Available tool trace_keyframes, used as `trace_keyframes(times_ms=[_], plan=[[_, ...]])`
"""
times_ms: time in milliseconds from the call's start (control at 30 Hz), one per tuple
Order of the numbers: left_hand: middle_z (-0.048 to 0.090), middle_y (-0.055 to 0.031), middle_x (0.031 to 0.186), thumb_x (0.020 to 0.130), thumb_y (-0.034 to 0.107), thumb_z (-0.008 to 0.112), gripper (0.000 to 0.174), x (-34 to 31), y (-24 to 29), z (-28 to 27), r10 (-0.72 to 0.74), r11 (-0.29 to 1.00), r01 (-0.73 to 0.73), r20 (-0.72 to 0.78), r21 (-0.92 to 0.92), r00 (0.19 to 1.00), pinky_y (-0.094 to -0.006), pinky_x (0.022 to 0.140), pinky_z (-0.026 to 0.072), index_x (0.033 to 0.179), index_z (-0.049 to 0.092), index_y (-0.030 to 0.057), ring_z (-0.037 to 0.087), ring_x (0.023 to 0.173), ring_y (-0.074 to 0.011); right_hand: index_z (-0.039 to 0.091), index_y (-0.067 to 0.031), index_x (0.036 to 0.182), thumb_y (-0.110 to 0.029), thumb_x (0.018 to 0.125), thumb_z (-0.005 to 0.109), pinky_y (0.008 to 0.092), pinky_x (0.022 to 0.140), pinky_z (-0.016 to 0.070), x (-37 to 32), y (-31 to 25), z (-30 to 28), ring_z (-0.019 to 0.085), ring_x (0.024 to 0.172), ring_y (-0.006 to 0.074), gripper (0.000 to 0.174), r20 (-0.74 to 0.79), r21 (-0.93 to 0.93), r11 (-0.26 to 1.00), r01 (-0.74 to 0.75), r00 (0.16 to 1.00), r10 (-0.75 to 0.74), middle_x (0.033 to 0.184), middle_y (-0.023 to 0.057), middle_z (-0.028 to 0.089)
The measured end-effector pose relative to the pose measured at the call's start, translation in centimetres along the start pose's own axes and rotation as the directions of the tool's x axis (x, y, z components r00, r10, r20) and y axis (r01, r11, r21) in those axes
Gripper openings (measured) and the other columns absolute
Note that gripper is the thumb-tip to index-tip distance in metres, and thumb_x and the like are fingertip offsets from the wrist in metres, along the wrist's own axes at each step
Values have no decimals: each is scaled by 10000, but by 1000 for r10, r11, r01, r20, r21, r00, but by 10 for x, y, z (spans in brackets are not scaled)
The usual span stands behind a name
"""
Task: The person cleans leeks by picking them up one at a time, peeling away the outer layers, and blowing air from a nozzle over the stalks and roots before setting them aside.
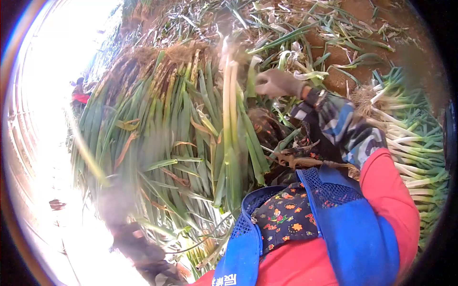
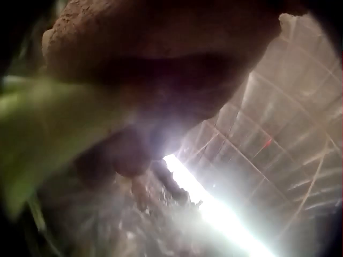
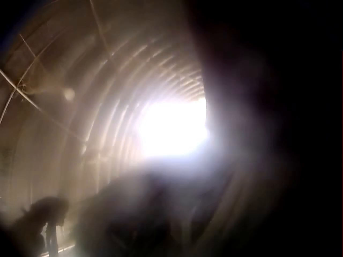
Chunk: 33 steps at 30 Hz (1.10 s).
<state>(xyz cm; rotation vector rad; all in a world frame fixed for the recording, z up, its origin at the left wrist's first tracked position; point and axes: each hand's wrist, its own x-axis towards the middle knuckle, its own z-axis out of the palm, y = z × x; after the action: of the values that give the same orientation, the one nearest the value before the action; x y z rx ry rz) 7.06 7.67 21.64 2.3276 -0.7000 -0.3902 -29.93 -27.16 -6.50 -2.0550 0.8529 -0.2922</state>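
My left hand, blurred and low at the left in the head view, grips a long green onion that slants up and left from it. In the left wrist view, a broad green leaf runs into the shadowed underside of the gloved hand. My right hand, in a grey-brown glove, has bent fingers beside a pale green leaf; I cannot tell whether it holds anything. Two white-stemmed green onions lie lengthwise between the hands. The right wrist view is mostly dark.
A thick heap of untrimmed green onions fills the left and middle, roots away from me. Cleaned green onions are stacked along the right. Stripped leaves litter the brown soil beyond. A ribbed tunnel roof arches overhead.
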Motion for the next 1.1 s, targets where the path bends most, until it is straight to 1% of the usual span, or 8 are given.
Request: trace_keyframes(times_ms=[67, 133, 200, 367, 433, 600, 833, 1100], plan=[[555, 28, 807, 925, 239, 660, 289, -27, 3, 78, -79, 984, 115, 250, -134, 965, -284, 570, 464, 1150, 655, 58, 528, 657, -87, 718, -30, 1153, -349, 923, 607, 434, 837, 564, 14, -20, 21, 738, 846, 288, 408, 25, 0, 1000, -11, 1000, 11, 943, 180, 758], [610, -12, 898, 917, 186, 698, 313, -26, 11, 141, -140, 942, 288, 578, -173, 804, -329, 717, 546, 1184, 646, 32, 625, 799, -147, 711, -43, 1156, -353, 930, 608, 453, 852, 562, 32, -20, 48, 750, 878, 299, 397, -26, -130, 990, 49, 998, -53, 941, 179, 758], [637, -28, 941, 890, 159, 733, 291, -7, -19, 208, 14, 922, 260, 695, -287, 719, -323, 679, 535, 1151, 677, 41, 624, 768, -146, 705, -66, 1172, -354, 936, 616, 459, 860, 563, 34, -29, 62, 749, 907, 331, 383, -55, -150, 981, 120, 990, -130, 955, 186, 756], [718, -71, 931, 839, 245, 774, 371, 52, -57, 343, 283, 932, -69, 593, -356, 754, -335, 737, 553, 1130, 693, 30, 692, 833, -204, 700, -112, 1170, -319, 932, 664, 471, 775, 558, 4, -18, 64, 714, 895, 404, 318, -134, -106, 968, 229, 961, -243, 981, 181, 735], [744, -93, 957, 848, 266, 750, 349, 64, -71, 369, 375, 921, -369, 558, -129, 741, -380, 768, 561, 1123, 705, 56, 710, 872, -260, 698, -104, 1163, -294, 928, 669, 471, 787, 556, -5, 13, 75, 711, 924, 401, 304, -148, -78, 969, 236, 958, -246, 996, 191, 731], [743, -187, 1071, 818, 252, 780, 424, 53, -55, 377, 379, 792, -538, 458, 290, 804, -430, 879, 548, 1180, 682, 56, 717, 1023, -336, 662, -102, 1282, -295, 914, 658, 493, 911, 536, 7, 8, 77, 684, 1070, 390, 415, -206, -181, 947, 267, 931, -302, 1162, 206, 708], [729, -204, 1110, 769, 341, 816, 594, 49, -36, 378, 176, 842, -395, 505, 367, 845, -472, 930, 532, 1260, 620, 70, 696, 1067, -409, 509, -220, 1494, -196, 870, 658, 563, 1164, 324, 79, -8, 76, 381, 1482, 302, 641, -26, -885, 422, 197, 883, -468, 1523, 110, 500], [729, -216, 1078, 705, 365, 842, 643, 55, -40, 367, 168, 939, -311, 591, 147, 789, -450, 896, 541, 1232, 637, 58, 702, 1019, -408, 589, -225, 1327, -210, 924, 578, 559, 1187, 331, 130, 19, 78, 488, 1370, 287, 404, -63, -908, 337, 249, 714, -697, 1305, 72, 574]])
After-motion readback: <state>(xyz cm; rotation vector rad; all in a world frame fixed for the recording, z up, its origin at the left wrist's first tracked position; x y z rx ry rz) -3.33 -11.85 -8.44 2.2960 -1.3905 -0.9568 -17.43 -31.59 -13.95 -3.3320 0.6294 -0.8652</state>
